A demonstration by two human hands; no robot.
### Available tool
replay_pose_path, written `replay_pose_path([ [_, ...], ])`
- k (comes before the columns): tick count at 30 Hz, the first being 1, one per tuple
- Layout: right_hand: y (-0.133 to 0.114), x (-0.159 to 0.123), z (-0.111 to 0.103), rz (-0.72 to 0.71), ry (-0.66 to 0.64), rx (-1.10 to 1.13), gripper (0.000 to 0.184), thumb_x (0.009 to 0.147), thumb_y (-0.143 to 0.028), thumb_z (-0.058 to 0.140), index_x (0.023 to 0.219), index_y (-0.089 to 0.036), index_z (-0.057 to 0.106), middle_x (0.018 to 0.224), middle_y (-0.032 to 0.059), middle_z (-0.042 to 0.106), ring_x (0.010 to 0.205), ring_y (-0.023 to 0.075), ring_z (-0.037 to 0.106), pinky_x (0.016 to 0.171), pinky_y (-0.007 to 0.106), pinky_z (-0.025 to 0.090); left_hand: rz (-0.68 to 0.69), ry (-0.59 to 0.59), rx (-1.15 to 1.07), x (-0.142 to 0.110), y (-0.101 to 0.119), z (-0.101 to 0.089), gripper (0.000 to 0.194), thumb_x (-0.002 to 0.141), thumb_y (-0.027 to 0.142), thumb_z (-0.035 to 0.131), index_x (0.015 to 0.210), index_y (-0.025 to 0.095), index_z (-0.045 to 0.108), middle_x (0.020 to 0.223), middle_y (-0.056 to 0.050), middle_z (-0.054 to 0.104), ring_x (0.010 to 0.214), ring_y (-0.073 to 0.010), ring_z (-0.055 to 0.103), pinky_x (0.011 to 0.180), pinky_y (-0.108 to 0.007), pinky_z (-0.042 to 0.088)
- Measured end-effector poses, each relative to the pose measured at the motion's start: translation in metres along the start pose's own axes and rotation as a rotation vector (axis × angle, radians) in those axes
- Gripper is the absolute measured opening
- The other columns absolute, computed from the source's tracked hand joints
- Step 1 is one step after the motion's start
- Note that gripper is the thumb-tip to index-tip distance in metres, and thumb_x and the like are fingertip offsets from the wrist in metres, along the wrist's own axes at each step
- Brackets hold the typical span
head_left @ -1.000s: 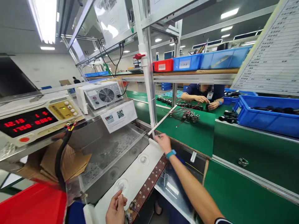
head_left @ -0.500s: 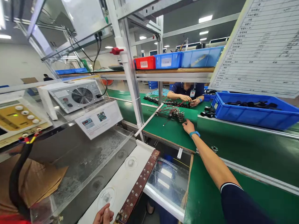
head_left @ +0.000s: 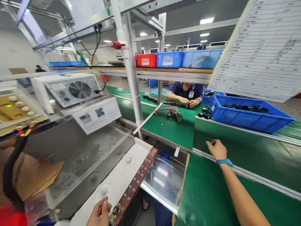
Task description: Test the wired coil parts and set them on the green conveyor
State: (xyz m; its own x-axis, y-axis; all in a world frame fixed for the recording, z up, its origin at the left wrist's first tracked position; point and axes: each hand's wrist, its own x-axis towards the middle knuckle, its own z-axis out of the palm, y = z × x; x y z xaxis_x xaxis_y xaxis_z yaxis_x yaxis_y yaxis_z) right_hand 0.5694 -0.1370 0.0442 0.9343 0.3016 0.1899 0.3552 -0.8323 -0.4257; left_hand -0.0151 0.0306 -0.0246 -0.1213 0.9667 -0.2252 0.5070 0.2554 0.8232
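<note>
My right hand [head_left: 217, 149], with a blue band at the wrist, is over the green conveyor belt near its metal rail. Its thumb and fingers are closed on a small round part [head_left: 213, 143], mostly hidden by the fingers. My left hand [head_left: 100, 213] is at the bottom edge, fingers curled and thumb against them, beside a white strip [head_left: 122, 171] with clear round discs. Whatever is in that pinch, if anything, is hidden. A cluster of small metal parts with red and black wires [head_left: 175, 114] lies on the green board [head_left: 169, 133] ahead.
A brown riveted bar [head_left: 138, 179] edges the strip beside a clear curved cover [head_left: 162, 182]. A white rod [head_left: 148, 117] crosses the board's left side. Rightward stands a blue bin [head_left: 249, 119] of black parts. A co-worker [head_left: 185, 92] handles parts across the line. An upright post [head_left: 130, 75] rises centrally.
My right hand has left the wired cluster and come back to the right, where the small round part lay on the belt, and now grips it. My left hand has shifted slightly.
</note>
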Motion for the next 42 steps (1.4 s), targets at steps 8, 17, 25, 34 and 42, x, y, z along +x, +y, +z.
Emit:
replay_pose_path([
  [8, -0.142, -0.113, -0.061, -0.73, -0.052, 0.613, 0.046, 0.078, -0.058, 0.06, 0.11, -0.024, 0.063, 0.091, 0.0065, 0.067, 0.071, 0.0195, 0.06, 0.067, 0.032, 0.049, 0.453, 0.205, 0.037, -0.055, 0.058, 0.004, 0.043, 0.084, 0.043, 0.046, 0.116, 0.015, 0.055, 0.12, -0.015, 0.06, 0.115, -0.0266, 0.056, 0.098, -0.045, 0.046],
  [17, -0.296, -0.292, -0.012, -1.588, -1.059, 0.749, 0.035, 0.081, -0.045, 0.067, 0.109, -0.024, 0.063, 0.095, 0.0039, 0.067, 0.085, 0.0176, 0.061, 0.077, 0.028, 0.048, 0.615, 0.456, 0.652, -0.103, 0.105, -0.064, 0.041, 0.09, 0.028, 0.045, 0.128, 0.018, 0.051, 0.132, -0.013, 0.058, 0.133, -0.0305, 0.04, 0.113, -0.054, 0.02],
  [25, -0.359, -0.38, 0.109, -1.646, -0.767, 0.023, 0.039, 0.084, -0.051, 0.059, 0.097, -0.015, 0.064, 0.096, 0.0138, 0.069, 0.089, 0.0267, 0.065, 0.074, 0.03, 0.045, -0.108, 0.109, 0.857, -0.118, 0.044, -0.113, 0.035, 0.091, 0.028, 0.028, 0.096, 0.019, 0.061, 0.088, -0.015, 0.073, 0.083, -0.0302, 0.069, 0.064, -0.035, 0.042],
  [34, -0.352, -0.398, 0.151, -1.577, -0.78, -0.09, 0.061, 0.078, -0.066, 0.058, 0.108, -0.013, 0.06, 0.096, 0.0174, 0.069, 0.092, 0.0302, 0.065, 0.074, 0.033, 0.046, -0.165, -0.203, -0.128, -0.144, -0.019, -0.086, 0.04, 0.08, 0.061, 0.039, 0.075, 0.022, 0.047, 0.045, 0.004, 0.054, 0.038, -0.0116, 0.047, 0.044, -0.023, 0.031],
  [42, -0.346, -0.389, 0.16, -1.591, -0.863, -0.073, 0.039, 0.083, -0.048, 0.056, 0.109, -0.018, 0.055, 0.1, 0.0117, 0.069, 0.093, 0.0257, 0.064, 0.072, 0.029, 0.042, -0.255, -0.516, -0.734, -0.159, 0.009, -0.042, 0.048, 0.071, 0.062, 0.061, 0.083, 0.017, 0.051, 0.052, 0.003, 0.06, 0.032, -0.0039, 0.042, 0.032, -0.017, 0.018],
])
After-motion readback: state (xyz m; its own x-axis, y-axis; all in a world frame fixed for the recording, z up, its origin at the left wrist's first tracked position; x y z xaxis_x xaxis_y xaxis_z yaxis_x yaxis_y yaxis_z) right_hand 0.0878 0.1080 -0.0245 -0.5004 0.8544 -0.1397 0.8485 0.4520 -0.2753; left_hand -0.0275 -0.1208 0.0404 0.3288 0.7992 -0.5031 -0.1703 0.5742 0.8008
